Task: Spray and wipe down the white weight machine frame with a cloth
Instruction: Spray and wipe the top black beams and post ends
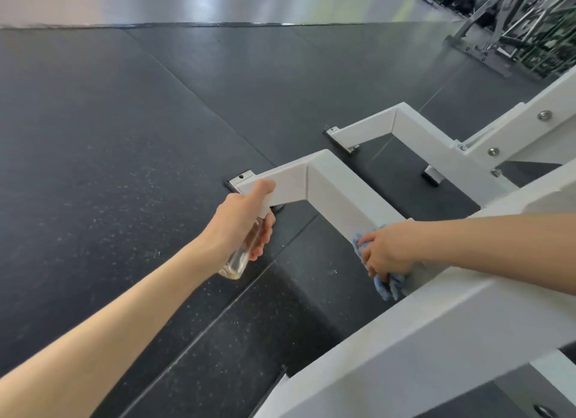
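The white, square-section steel weight machine frame (336,183) runs from the lower right out to a bent leg that ends in a small metal foot plate (240,177) on the floor. A second white leg (414,121) of the same shape lies beyond it. A crumpled blue cloth (389,285) is pressed against the near leg's sloping beam, close to where it joins the big cross-member.

The right hand (386,252) grips the cloth, its fingers (367,240) curled over the bunched fabric. Cloth shows above the knuckles and hangs below the hand, so it sits between the fingers and the painted metal. The left hand (243,221) is wrapped round a clear plastic spray bottle (238,258), thumb up by the head. It hovers near the foot end, well apart from the cloth. The nozzle is hidden, so its aim cannot be told.

The step looks like wiping the beam. It would likely go best with the cloth spread flatter, drawn in long strokes along the beam toward the bend, then wrapped over the edges to catch the side faces. Any spray should probably land ahead of the cloth rather than on the dark speckled rubber floor mat (124,137).
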Tool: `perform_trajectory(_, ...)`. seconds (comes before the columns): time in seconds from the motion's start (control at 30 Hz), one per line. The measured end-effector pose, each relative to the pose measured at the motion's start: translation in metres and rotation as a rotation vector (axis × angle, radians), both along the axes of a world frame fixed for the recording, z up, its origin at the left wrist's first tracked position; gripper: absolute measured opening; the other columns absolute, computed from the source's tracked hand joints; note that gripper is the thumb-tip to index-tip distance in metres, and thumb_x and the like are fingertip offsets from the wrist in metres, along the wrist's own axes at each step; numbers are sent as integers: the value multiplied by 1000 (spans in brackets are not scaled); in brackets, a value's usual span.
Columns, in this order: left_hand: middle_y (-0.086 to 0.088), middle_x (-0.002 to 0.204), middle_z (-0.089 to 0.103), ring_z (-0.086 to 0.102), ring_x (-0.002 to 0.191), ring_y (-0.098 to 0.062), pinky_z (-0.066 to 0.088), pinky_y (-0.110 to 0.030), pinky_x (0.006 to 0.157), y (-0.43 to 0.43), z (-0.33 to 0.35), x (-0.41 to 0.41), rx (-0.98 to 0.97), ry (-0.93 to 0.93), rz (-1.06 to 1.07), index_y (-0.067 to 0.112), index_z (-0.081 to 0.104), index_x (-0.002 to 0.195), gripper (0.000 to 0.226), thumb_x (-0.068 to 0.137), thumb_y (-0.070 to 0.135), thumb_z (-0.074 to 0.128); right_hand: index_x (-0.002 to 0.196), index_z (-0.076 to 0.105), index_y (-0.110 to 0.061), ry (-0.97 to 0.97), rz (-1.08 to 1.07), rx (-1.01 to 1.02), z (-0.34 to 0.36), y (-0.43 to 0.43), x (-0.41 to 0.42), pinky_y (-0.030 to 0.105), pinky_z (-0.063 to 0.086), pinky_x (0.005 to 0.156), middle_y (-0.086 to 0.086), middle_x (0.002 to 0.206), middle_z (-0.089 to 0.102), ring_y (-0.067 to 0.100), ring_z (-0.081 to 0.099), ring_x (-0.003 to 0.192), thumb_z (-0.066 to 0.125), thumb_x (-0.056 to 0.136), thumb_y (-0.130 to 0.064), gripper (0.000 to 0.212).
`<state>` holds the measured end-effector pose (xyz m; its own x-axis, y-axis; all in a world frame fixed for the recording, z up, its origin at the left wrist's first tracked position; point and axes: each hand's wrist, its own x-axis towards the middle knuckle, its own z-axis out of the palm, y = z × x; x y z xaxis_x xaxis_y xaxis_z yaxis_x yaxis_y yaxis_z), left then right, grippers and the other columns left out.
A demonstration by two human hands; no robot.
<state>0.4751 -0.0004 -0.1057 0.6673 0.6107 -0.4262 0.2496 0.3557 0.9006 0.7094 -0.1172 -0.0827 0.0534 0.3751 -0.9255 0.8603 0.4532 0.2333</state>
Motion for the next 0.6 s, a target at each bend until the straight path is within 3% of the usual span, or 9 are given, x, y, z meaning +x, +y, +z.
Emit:
perform_trajectory(0.07,-11,53,53,44,38,-22,40,-25,44,-10,2,1,8,-1,-18,9,50,54,56,94,48,46,126,56,-33,-12,166,-116,0,-4,-4,33,40,102,-14,125,58,9,50,120,62,83,-25,44)
perform_trajectory(0.13,-11,53,53,44,38,-22,40,-25,44,-20,6,4,11,-4,-40,9,50,54,56,94,47,46,128,53,-27,-125,-7,56,6,8,-21,33,23,110,-11,140,46,16,34,134,54,91,-21,38)
perform_trajectory(0.17,-11,52,53,44,38,-22,40,-25,44,-25,8,6,11,-5,-49,9,50,53,56,94,47,46,127,54,-26,-179,-10,146,16,10,-30,32,26,107,-8,140,45,19,34,134,53,91,-20,37)
perform_trajectory(0.23,-11,51,52,44,38,-22,40,-26,45,-35,13,8,16,-14,-66,8,50,53,57,94,47,46,123,57,-22,-259,-40,64,26,17,-41,29,45,83,1,127,54,24,50,117,54,91,-19,32)
perform_trajectory(0.3,-12,51,52,43,37,-22,41,-26,46,-43,17,9,35,-31,-88,8,49,52,58,95,47,45,117,59,-17,-372,-229,67,43,20,-54,25,43,51,2,93,61,20,59,76,51,93,-15,26)
perform_trajectory(0.33,-12,51,52,44,38,-23,41,-27,46,-46,20,9,41,-36,-97,8,49,52,59,95,48,45,112,59,-18,-356,-293,90,56,24,-56,26,44,48,2,86,61,19,57,66,49,91,-12,24)
perform_trajectory(0.43,-11,49,51,43,37,-23,39,-27,45,-60,27,14,47,-40,-107,11,48,48,60,94,49,45,92,55,-36,-34,-407,363,100,10,-53,42,56,76,2,105,64,27,65,84,41,77,-8,35)
perform_trajectory(0.53,-12,48,50,41,37,-23,36,-27,45,-77,35,23,81,-3,-106,11,47,45,59,92,47,46,108,62,-33,219,-474,696,140,-45,-63,45,50,86,-3,109,62,23,60,94,40,80,-7,44)
perform_trajectory(0.6,-12,49,51,42,38,-23,37,-27,46,-87,38,28,124,-2,-139,12,46,44,59,92,47,45,111,62,-35,320,-450,926,150,-92,-79,44,46,87,-10,107,61,19,55,97,38,81,-19,42)
